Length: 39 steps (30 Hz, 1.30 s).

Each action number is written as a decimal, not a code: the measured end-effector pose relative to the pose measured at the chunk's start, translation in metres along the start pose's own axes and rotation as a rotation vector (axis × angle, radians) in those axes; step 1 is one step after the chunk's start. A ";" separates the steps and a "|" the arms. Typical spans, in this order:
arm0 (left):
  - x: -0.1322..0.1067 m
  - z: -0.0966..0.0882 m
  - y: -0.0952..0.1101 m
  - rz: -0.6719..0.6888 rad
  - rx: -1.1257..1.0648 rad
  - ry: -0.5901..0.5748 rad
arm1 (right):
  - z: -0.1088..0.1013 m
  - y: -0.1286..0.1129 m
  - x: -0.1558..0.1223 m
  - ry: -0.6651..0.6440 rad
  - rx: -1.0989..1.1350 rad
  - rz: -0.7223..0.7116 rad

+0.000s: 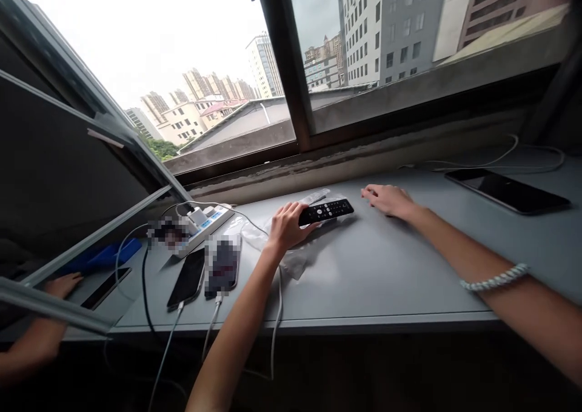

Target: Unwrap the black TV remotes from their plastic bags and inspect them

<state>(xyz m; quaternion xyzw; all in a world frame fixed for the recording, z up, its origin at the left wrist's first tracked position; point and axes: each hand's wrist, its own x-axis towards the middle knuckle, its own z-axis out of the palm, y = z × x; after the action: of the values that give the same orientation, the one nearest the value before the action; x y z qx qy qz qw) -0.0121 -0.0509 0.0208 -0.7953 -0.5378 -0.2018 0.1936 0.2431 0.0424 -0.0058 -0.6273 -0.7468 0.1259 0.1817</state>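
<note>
A black remote control with several pale buttons is gripped at its left end by my left hand, thumb along the near edge. Under the remote and beside that hand lies a crumpled clear plastic bag on the grey table. To the right of the remote, apart from it, my right hand holds nothing; its fingers are loosely bent. A beaded bracelet circles the right forearm.
Left of my left arm lie a dark phone and a second phone, partly blurred, both with cables. Behind them is a white power strip. A large black phone lies far right. A framed glass pane on the left shows another hand.
</note>
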 end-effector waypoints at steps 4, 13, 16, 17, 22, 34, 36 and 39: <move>0.001 -0.003 0.004 0.029 0.005 -0.022 | 0.000 -0.013 -0.006 0.061 0.160 -0.215; 0.004 -0.007 -0.002 -0.041 -0.042 -0.042 | 0.011 -0.032 -0.015 0.147 0.306 -0.634; 0.005 -0.010 -0.009 -0.028 -0.058 -0.051 | 0.009 -0.037 -0.015 0.184 0.319 -0.688; 0.005 -0.011 -0.011 -0.022 -0.056 -0.040 | 0.008 -0.039 -0.015 0.189 0.318 -0.680; 0.005 -0.019 -0.016 -0.027 -0.049 0.012 | 0.003 -0.051 -0.021 0.168 0.245 -0.641; -0.012 0.005 -0.062 -0.383 -0.114 0.026 | -0.016 -0.024 -0.004 0.343 0.145 -0.284; -0.016 0.010 -0.062 -0.392 -0.131 -0.015 | -0.015 -0.017 -0.002 0.310 0.139 -0.216; -0.017 0.011 -0.059 -0.371 -0.107 -0.040 | -0.011 -0.009 0.000 0.253 0.089 -0.179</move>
<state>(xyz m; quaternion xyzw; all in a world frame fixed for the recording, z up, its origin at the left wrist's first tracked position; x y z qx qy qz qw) -0.0716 -0.0382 0.0077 -0.6955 -0.6674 -0.2467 0.0998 0.2397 0.0408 0.0078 -0.5603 -0.7647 0.0621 0.3123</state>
